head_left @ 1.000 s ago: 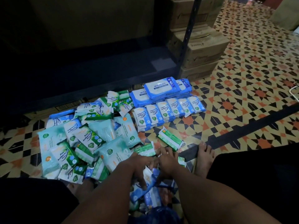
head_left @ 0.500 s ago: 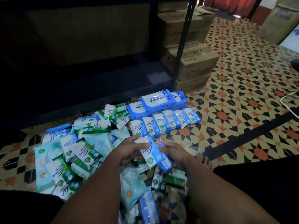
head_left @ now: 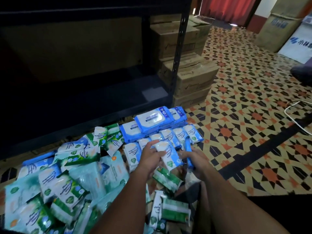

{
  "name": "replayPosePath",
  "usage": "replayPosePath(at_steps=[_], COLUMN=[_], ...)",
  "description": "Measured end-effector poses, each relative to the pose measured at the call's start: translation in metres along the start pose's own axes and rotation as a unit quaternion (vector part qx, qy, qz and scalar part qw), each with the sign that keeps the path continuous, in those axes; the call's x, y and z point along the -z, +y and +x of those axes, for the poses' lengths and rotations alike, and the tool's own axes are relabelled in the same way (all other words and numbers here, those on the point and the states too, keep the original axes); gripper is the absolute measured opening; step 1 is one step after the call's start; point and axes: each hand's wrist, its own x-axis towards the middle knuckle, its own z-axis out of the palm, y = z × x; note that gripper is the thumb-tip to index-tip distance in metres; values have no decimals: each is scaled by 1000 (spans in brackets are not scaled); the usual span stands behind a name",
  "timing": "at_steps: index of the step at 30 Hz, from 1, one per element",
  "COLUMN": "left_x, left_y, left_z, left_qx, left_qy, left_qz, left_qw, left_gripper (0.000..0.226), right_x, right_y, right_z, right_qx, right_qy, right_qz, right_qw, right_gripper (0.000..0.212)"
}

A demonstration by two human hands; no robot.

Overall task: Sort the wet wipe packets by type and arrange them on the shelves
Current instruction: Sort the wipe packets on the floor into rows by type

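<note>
while the left hand (head_left: 152, 159) grips one small blue packet (head_left: 168, 155) and the right hand (head_left: 194, 156) another (head_left: 187, 149) at centre frame, sorting looks partial: a blue row (head_left: 170, 137) lies ordered, the lower-left heap (head_left: 55, 179) unsorted, the shelf (head_left: 84, 102) bare.

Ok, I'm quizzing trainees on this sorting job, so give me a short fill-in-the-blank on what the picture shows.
1. The left hand holds a small packet coloured white and ____.
2. The large packets printed "antabax" lie in front of the black ____.
3. Brown boxes are stacked on the tiled ____.
4. The right hand holds a ____ packet.

Missing words: blue; shelf; floor; blue
</note>
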Motion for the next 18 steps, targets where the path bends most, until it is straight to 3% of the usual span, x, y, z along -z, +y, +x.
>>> replayPosePath(at_steps=[5,10,14,18], left_x=[-44,-79,-95,-102], left_y=[5,11,9,3], left_z=[35,74,99,123], left_qx=[-45,-87,-120,-132], left_qy=[18,31,30,25], left_qz=[48,124,183,220], left_qw=[998,988,975,966], left_gripper=[42,40,39,40], right_x=[34,74,90,99], right_y=[-39,-49,-53,-50], right_z=[31,78,113,150], right_qx=[-12,-9,35,37], right_qy=[47,75,134,165], right_qz=[-3,-34,-74,-92], right_qw=[999,997,988,981], right_gripper=[11,37,23,24])
